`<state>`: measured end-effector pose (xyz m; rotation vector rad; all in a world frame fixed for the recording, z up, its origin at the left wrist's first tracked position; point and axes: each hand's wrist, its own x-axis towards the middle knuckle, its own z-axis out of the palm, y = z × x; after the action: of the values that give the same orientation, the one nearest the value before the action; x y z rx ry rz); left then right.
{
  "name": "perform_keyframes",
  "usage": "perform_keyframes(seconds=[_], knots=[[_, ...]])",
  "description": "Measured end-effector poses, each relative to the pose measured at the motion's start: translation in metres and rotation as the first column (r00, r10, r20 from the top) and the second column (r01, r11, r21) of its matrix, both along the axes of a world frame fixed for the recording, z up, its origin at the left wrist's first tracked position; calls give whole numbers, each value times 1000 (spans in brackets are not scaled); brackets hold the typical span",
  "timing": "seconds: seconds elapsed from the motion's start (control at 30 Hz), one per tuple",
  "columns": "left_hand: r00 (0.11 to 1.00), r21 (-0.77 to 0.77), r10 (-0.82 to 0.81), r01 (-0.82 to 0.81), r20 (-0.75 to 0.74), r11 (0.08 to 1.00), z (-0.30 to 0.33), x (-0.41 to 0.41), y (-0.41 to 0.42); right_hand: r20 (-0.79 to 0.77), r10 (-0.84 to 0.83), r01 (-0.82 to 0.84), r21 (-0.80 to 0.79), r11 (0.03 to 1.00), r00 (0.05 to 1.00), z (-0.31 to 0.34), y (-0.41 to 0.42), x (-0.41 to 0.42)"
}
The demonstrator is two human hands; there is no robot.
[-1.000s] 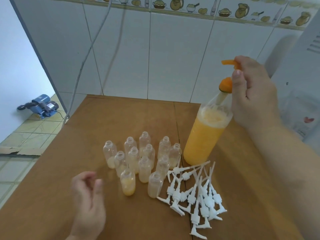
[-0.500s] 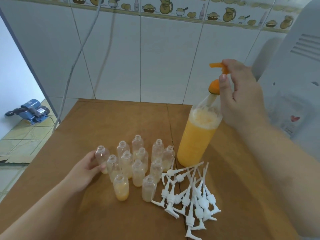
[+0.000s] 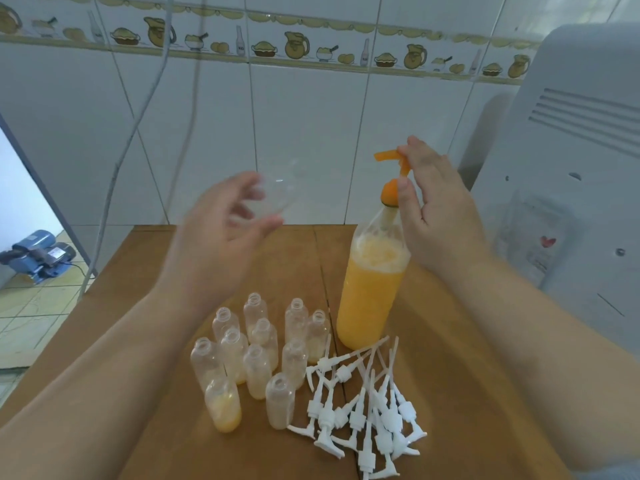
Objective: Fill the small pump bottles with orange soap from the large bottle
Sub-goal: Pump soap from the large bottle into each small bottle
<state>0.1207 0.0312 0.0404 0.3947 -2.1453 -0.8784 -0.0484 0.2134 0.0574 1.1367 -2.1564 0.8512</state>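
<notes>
The large bottle [image 3: 367, 299] of orange soap stands on the wooden table [image 3: 138, 278], right of centre, with an orange pump head [image 3: 393, 168] on top. My right hand [image 3: 433, 209] rests on that pump head, thumb against its collar. My left hand [image 3: 221, 223] is raised left of the pump spout and holds a small clear bottle [image 3: 273, 195], blurred and tilted toward the spout. Several small open bottles [image 3: 263, 348] stand clustered in front of the large bottle; one at the front [image 3: 223, 407] has orange soap in its lower part.
A heap of white pump tops [image 3: 367, 407] lies right of the small bottles. A white appliance [image 3: 571, 188] stands at the table's right. The tiled wall [image 3: 311, 133] is close behind, with cables [image 3: 138, 126] hanging at left. A blue pump [image 3: 34, 254] sits on the floor.
My left hand took a small bottle from the left side of the cluster and lifted it up toward the pump spout. My right hand stayed on the pump head.
</notes>
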Motion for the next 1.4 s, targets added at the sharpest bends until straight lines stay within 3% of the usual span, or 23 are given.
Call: perform_keyframes(seconds=[0.2, 0.4, 0.63, 0.8, 0.93, 1.13, 1.4], knots=[[986, -65, -122, 130, 115, 989, 17, -53, 29, -10, 3, -3, 17, 1000, 1000, 1, 1, -1], [985, -159, -100, 123, 140, 980, 19, -67, 31, -24, 3, -3, -9, 1000, 1000, -3, -2, 1], [979, -404, -15, 99, 205, 909, 25, -70, 30, -9, -19, 18, -114, 993, 1000, -19, -11, 1], [960, -416, -4, 125, 280, 901, 26, -70, 27, 32, 8, -5, -94, 996, 999, -15, -13, 3], [974, -488, 14, 101, 227, 867, 37, -72, 25, -4, 48, -48, -120, 992, 999, 6, -7, 0], [973, -476, 1, 112, 230, 873, 31, -74, 30, 16, -25, 27, -189, 982, 1000, -20, -17, 1], [971, -550, 32, 108, 238, 828, 41, -71, 27, -24, 49, -51, -99, 994, 998, 2, -10, -4]])
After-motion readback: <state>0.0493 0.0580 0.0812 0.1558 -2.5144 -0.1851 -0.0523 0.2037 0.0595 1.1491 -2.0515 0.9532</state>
